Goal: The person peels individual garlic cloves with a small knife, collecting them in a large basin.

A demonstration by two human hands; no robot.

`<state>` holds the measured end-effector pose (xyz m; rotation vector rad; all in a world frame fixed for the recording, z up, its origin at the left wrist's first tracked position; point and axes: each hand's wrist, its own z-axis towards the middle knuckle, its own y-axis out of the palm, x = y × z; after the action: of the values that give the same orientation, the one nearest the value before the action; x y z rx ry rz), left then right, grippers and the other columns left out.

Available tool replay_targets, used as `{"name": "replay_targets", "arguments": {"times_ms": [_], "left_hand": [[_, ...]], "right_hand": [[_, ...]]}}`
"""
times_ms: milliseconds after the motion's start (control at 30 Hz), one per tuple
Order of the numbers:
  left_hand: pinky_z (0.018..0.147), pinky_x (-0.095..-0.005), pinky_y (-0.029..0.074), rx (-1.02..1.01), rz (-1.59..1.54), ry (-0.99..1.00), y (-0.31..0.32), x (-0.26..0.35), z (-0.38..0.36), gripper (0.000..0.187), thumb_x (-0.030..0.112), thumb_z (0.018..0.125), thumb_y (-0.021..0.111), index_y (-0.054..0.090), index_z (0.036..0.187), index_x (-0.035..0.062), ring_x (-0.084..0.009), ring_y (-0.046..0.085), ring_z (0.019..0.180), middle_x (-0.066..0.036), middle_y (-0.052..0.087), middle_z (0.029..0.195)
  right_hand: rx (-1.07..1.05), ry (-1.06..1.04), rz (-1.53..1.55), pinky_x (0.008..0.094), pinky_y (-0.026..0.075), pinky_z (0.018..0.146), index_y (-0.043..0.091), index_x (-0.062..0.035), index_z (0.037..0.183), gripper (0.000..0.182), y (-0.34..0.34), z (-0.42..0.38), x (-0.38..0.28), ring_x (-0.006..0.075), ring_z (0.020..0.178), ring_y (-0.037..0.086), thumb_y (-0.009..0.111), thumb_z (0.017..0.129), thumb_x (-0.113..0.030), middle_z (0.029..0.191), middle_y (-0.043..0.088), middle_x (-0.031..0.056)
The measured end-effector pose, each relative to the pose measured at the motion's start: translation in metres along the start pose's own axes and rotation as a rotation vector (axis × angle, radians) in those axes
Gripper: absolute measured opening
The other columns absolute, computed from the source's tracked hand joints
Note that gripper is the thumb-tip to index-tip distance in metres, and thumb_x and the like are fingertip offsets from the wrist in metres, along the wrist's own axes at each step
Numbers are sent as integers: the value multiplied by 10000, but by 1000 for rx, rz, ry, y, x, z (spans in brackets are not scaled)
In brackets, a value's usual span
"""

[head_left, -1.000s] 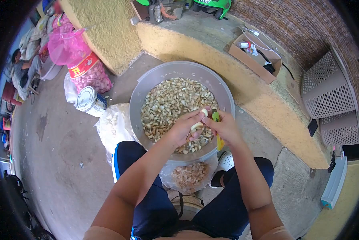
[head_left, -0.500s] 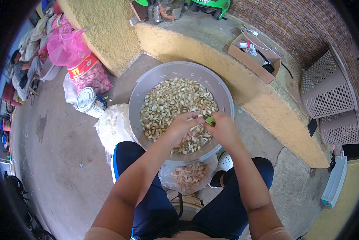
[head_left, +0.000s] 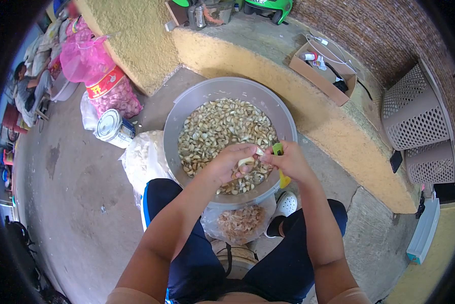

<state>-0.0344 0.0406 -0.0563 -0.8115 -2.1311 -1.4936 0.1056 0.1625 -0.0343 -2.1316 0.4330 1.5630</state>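
Note:
A large grey basin (head_left: pixel 286 121) full of garlic cloves (head_left: pixel 222 121) in water stands between my knees. Over its near right part, my left hand (head_left: pixel 235 161) is closed round garlic, with one pale clove (head_left: pixel 246 162) showing in the curled fingers. Another clove (head_left: pixel 259 151) sits at the left fingertips, where the right fingers meet it. My right hand (head_left: pixel 288 159) grips a small knife with a yellow-green handle (head_left: pixel 284 179); its blade is hard to make out. Below the basin, a clear plastic bag (head_left: pixel 240 222) holds papery garlic skins.
A white plastic bag (head_left: pixel 145 162) and a tin can (head_left: pixel 115 127) stand left of the basin, near a pink net sack (head_left: pixel 117 96) of garlic. A yellow ledge (head_left: pixel 308 116) runs behind, bearing a cardboard box (head_left: pixel 321 81). Another person (head_left: pixel 29 88) sits far left.
The right hand has turned and shifted slightly right, so the knife's handle now points down. The left fingers have opened a little, showing a clove in them.

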Motion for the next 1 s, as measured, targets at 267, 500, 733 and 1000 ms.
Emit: {"name": "replay_targets", "arguments": {"times_ms": [267,500,733,1000], "left_hand": [[340,-164,304,-270,-112,30,-5,-6,-3,319,247,848,523,492,1045,-2,-57,424,474,-58,530,810],[341,-164,297,-231,-94,43,3,-1,-7,351,251,821,567,499,1060,3,-56,421,459,-70,552,822],[329,-166,284,210,273,72,11,4,-2,336,203,823,566,505,1078,-7,-56,423,449,-37,548,771],[337,-165,264,138,313,32,15,7,-8,301,206,814,566,532,1034,3,-47,425,460,-7,529,733]], "right_hand": [[-209,44,446,202,388,454,579,-24,740,134,-1,-8,-12,90,512,525,691,693,-80,637,599,62],[-230,32,530,211,403,480,578,-23,757,123,0,-10,-9,97,542,535,667,722,-101,646,595,60],[133,-124,-260,261,409,502,589,-26,748,151,10,-10,-10,121,540,530,662,717,-154,620,583,59],[106,-118,-194,262,406,494,581,-33,740,150,11,-3,5,94,531,510,658,717,-159,579,554,31]]}}
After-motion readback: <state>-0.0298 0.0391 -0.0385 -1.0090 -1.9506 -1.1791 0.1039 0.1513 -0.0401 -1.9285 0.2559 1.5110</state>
